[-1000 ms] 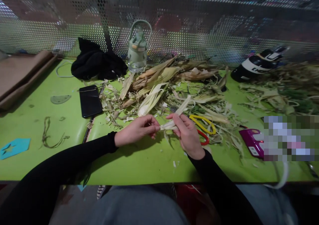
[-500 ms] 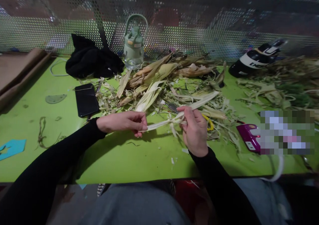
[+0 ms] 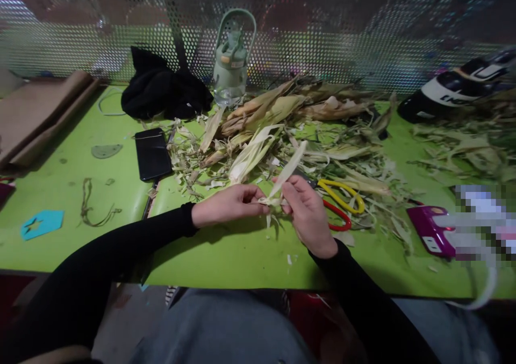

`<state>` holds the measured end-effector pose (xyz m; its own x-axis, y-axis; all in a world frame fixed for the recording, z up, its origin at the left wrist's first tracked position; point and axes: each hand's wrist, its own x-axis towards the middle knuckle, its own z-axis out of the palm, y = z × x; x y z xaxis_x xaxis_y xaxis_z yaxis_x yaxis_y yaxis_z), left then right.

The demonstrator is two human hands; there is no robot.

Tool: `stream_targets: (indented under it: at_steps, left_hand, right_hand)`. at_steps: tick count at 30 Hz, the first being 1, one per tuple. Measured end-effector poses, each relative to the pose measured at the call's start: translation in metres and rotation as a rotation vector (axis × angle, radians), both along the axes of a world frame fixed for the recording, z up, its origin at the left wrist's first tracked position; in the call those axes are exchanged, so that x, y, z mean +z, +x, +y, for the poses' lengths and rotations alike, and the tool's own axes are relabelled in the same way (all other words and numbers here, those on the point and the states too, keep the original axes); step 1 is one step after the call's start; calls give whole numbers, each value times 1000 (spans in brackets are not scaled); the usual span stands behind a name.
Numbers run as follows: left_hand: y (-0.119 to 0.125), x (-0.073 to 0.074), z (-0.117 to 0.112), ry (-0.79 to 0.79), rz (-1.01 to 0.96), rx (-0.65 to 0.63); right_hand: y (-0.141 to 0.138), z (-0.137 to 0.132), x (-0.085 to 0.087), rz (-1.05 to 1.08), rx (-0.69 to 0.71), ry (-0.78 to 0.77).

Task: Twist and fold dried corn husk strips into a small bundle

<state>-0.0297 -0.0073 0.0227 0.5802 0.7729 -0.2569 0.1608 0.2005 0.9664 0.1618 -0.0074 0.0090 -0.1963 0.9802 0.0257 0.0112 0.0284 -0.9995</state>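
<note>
Between my two hands is a pale strip of corn husk (image 3: 291, 166), with a knot-like bunch at its middle and thin ends hanging below. My left hand (image 3: 229, 205) pinches one end near the bunch. My right hand (image 3: 308, 211) grips the strip just right of the bunch, and a broad free end points up from its fingers. Scissors (image 3: 341, 194) with one yellow and one red handle lie just beyond my right hand, blades partly hidden. Behind the hands spreads a heap of dried corn husks (image 3: 262, 111) with many shreds.
On the left lie a black phone (image 3: 153, 155), a black cloth (image 3: 165, 92), brown paper (image 3: 44, 111) and a blue cutout (image 3: 42, 224). A green bottle (image 3: 231, 68) stands behind the heap. Rightward are a purple device (image 3: 433, 229) and a black bottle (image 3: 447, 92). A perforated screen (image 3: 314, 41) edges the table.
My hands have come closer together, shortening the stretch of husk between them. Its free end now points upward instead of right. The view has shifted left, and the scissors' handles show more.
</note>
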Motion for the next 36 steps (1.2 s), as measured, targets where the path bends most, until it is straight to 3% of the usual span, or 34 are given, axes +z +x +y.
stream_targets:
  at_steps: [7,11,19,23,29,36]
  left_hand:
    - [0,6,-2,357,405,26]
    - [-1,10,-3,427,563,0]
    - [-8,6,0,374,317,92]
    - [-9,9,-1,171,183,28]
    - [-10,7,2,95,24,-33]
    - [-12,6,4,-86,-61,-181]
  right_hand:
    - [3,-1,-3,74,132,-70]
    - [3,-2,3,-8,146,-60]
    - [5,6,4,-259,186,66]
    - [11,9,3,-363,232,208]
    - [22,15,5,-541,140,514]
    - [20,11,5,-504,129,510]
